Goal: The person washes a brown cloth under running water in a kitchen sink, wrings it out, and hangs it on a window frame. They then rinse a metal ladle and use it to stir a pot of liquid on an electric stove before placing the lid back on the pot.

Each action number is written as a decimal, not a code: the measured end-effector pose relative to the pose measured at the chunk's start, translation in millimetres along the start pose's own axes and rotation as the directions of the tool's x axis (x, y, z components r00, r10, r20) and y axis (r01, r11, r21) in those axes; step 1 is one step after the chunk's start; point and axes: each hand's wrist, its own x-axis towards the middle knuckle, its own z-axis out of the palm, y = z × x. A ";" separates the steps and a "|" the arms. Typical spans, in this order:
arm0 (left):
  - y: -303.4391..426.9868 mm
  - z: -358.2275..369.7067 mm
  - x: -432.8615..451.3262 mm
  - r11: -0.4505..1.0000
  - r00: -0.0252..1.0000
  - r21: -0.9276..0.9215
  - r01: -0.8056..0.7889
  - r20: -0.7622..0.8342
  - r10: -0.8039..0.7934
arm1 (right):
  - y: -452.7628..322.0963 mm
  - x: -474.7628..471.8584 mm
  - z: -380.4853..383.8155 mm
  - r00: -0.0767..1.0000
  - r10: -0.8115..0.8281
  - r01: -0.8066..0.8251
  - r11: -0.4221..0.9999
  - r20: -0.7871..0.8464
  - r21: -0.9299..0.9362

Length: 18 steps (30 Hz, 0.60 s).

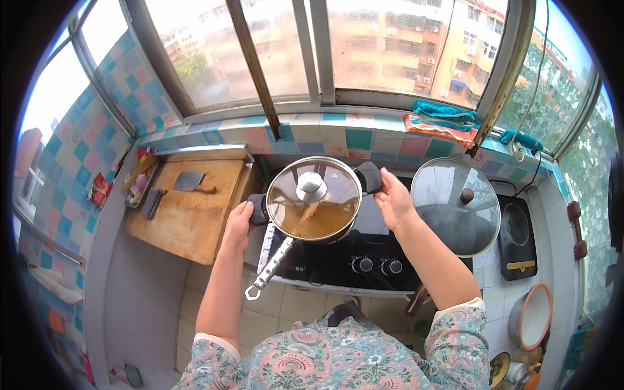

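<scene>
A lidded metal pot (360, 220) is in front of me at the left part of the gas stove (336, 263); whether it rests on the burner or hangs just above it, I cannot tell. My left hand (238, 224) grips its left black handle (258, 209). On the far right side, my right hand (394, 200) holds the other black handle (369, 177). Brown liquid shows through the glass lid (287, 190), which has a shiny metal knob (311, 185). From under the lid's rim a utensil's patterned metal handle (274, 263) sticks out towards me.
Right of the pot, a larger pan has a steamy glass lid (453, 209). Left lies a wooden cutting board (180, 229) with a cleaver (188, 181). A black portable cooktop (517, 243) and an orange-rimmed basin (535, 317) stand right. Folded cloths (443, 122) lie on the windowsill.
</scene>
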 end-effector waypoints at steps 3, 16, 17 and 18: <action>-10.4 -4.3 33.2 1.000 1.000 -0.019 -0.018 0.020 0.019 | 2.2 19.3 -0.3 0.999 0.040 -0.040 0.999 0.000 -0.035; -25.4 -8.3 94.0 0.996 0.997 0.066 0.063 0.049 -0.066 | 21.9 53.3 -12.4 0.981 0.109 -0.128 0.986 -0.160 -0.110; -26.0 -13.2 97.5 0.995 0.995 0.075 0.067 0.064 -0.072 | 24.7 51.5 -11.0 0.980 0.107 -0.126 0.987 -0.170 -0.103; -22.7 -13.5 97.4 0.993 0.994 0.091 0.073 0.077 -0.080 | 26.9 49.2 -9.2 0.978 0.105 -0.125 0.987 -0.182 -0.099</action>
